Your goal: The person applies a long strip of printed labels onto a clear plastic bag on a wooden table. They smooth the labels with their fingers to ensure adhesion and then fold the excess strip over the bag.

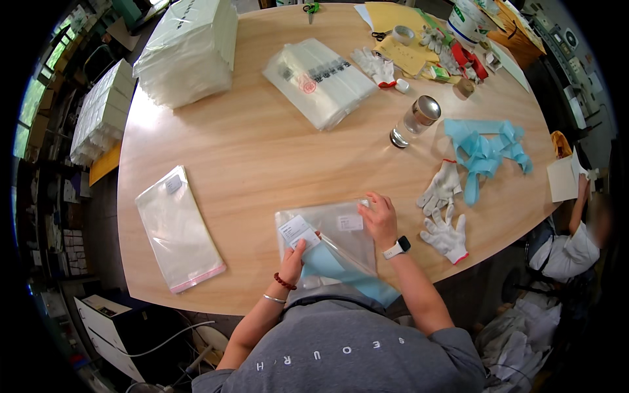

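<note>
In front of me a clear plastic bag [321, 219] lies flat on the table, with a white printed label [350, 223] near its upper right corner. My left hand [293, 262] grips a strip of white labels [298, 230], thumb on top, above the bag's left part. The strip's light blue backing [341, 270] trails down across the bag to the table's near edge. At the bag's upper right corner, the bent fingers of my right hand [380, 219] hold its edge beside the label. A stack of clear bags [180, 229] with a label on top lies to the left.
Cotton gloves [445, 237] and curled blue backing strips [485, 150] lie to the right, near a glass bottle [414, 121]. Further back are packed bags [320, 82], a tall stack of bags [187, 59] and green scissors [311, 9]. Another person [573, 249] sits at far right.
</note>
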Demonstrator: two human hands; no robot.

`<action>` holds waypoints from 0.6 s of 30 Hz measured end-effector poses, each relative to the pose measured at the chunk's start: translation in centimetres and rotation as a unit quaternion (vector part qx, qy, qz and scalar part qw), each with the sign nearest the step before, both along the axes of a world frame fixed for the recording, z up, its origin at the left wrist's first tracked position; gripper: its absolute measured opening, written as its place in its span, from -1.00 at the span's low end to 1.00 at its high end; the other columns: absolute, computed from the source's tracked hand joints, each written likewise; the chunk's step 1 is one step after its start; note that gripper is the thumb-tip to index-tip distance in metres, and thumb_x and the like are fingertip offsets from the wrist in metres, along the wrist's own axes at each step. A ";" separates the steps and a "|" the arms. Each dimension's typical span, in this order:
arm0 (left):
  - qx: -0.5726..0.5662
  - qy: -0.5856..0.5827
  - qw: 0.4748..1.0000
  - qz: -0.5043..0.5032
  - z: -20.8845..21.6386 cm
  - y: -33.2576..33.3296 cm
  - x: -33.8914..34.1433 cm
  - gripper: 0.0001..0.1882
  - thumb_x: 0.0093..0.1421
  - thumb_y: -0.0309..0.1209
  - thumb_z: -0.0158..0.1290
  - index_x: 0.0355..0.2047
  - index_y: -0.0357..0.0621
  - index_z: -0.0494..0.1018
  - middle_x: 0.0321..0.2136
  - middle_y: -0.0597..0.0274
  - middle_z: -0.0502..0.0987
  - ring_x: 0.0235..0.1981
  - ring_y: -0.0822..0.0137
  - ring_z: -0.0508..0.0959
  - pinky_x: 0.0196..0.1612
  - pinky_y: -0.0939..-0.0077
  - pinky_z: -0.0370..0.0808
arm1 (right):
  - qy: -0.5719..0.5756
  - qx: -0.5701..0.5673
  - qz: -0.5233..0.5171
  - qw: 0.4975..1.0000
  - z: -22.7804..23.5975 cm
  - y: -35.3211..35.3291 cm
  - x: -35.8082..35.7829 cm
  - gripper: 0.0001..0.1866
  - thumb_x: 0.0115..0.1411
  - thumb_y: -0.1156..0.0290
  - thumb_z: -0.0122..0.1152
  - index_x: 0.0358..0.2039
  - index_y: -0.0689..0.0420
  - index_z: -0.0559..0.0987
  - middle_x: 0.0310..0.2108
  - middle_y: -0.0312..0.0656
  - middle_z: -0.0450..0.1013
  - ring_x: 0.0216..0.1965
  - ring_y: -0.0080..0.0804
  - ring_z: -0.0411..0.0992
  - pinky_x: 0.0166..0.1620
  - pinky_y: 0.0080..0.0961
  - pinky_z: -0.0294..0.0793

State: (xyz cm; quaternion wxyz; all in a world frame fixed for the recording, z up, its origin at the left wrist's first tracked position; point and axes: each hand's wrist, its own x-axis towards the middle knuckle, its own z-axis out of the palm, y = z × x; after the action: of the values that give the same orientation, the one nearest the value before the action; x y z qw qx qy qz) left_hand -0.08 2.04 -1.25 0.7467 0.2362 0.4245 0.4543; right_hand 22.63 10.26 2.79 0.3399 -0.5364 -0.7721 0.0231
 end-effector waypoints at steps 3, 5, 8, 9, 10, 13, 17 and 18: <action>0.008 0.000 1.000 0.002 0.5 0.1 0.0 -0.58 0.22 -0.28 -0.24 0.00 -0.33 0.16 -0.06 0.06 0.35 -0.03 0.26 0.34 0.01 0.42 0.27 | 0.119 -0.069 0.011 0.990 0.2 -0.9 -0.1 -0.93 -0.07 0.43 0.17 -0.52 0.12 0.54 -0.45 -0.23 0.43 -0.40 -0.28 0.36 -0.34 -0.42 0.36; 0.016 0.010 1.000 -0.002 1.3 0.2 0.0 -0.59 0.22 -0.29 -0.23 0.00 -0.32 0.18 -0.07 0.08 0.36 -0.04 0.28 0.35 0.00 0.44 0.27 | 0.277 -0.223 0.010 0.935 -0.6 -2.1 -0.2 -0.91 -0.02 0.41 0.14 -0.51 0.13 0.54 -0.50 -0.17 0.42 -0.43 -0.23 0.37 -0.33 -0.40 0.37; 0.076 0.003 0.997 0.012 2.9 0.4 0.2 -0.62 0.21 -0.33 -0.18 -0.04 -0.34 0.26 -0.09 0.18 0.38 -0.07 0.42 0.34 -0.01 0.55 0.24 | 0.159 -0.373 0.215 0.888 -0.1 -4.3 -0.8 -0.85 0.06 0.37 0.05 -0.50 0.17 0.51 -0.55 -0.09 0.41 -0.46 -0.27 0.39 -0.32 -0.43 0.37; 0.095 0.018 0.995 0.003 3.1 0.7 0.3 -0.63 0.20 -0.36 -0.17 -0.04 -0.33 0.26 -0.07 0.19 0.36 -0.06 0.43 0.33 -0.01 0.55 0.24 | 0.175 -0.420 0.221 0.862 -0.4 -5.0 -1.1 -0.82 0.09 0.34 0.02 -0.49 0.18 0.50 -0.54 -0.10 0.41 -0.44 -0.31 0.40 -0.32 -0.46 0.37; 0.116 0.033 0.993 -0.004 3.2 1.0 0.6 -0.64 0.20 -0.38 -0.15 -0.04 -0.33 0.26 -0.06 0.19 0.35 -0.06 0.43 0.32 -0.02 0.55 0.25 | 0.189 -0.466 0.226 0.834 -0.8 -5.7 -1.4 -0.79 0.11 0.32 0.00 -0.49 0.19 0.49 -0.54 -0.11 0.42 -0.43 -0.35 0.41 -0.32 -0.49 0.37; 0.137 0.067 0.986 -0.070 2.1 1.1 0.7 -0.65 0.18 -0.43 -0.13 -0.03 -0.31 0.27 -0.03 0.23 0.31 -0.04 0.45 0.30 -0.02 0.55 0.25 | 0.388 -0.489 0.166 0.764 -1.3 -5.5 -2.4 -0.84 0.11 0.38 0.03 -0.40 0.22 0.43 -0.50 -0.19 0.42 -0.37 -0.46 0.43 -0.31 -0.56 0.38; 0.152 0.076 0.977 -0.129 1.5 1.2 0.8 -0.57 0.19 -0.32 -0.14 0.02 -0.30 0.21 0.11 0.16 0.14 0.05 0.38 0.22 0.06 0.49 0.16 | 0.322 -0.363 0.173 0.857 0.5 -4.9 -3.6 -0.74 0.00 0.55 0.11 -0.23 0.18 0.41 -0.51 -0.18 0.40 -0.41 -0.39 0.42 -0.36 -0.51 0.37; 0.111 0.020 0.989 -0.096 1.6 1.4 0.8 -0.56 0.19 -0.31 -0.16 0.04 -0.29 0.19 0.07 0.20 0.18 0.02 0.40 0.25 0.05 0.50 0.17 | 0.287 -0.337 0.195 0.875 1.2 -4.7 -3.6 -0.71 -0.01 0.55 0.11 -0.21 0.16 0.42 -0.51 -0.17 0.40 -0.43 -0.36 0.41 -0.37 -0.50 0.37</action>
State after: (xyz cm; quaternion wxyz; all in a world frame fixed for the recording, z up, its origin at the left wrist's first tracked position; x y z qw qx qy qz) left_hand 0.68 3.40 0.33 0.7472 0.3669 0.3616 0.4198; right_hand 19.03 5.53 4.00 0.3336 -0.4269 -0.6753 0.5004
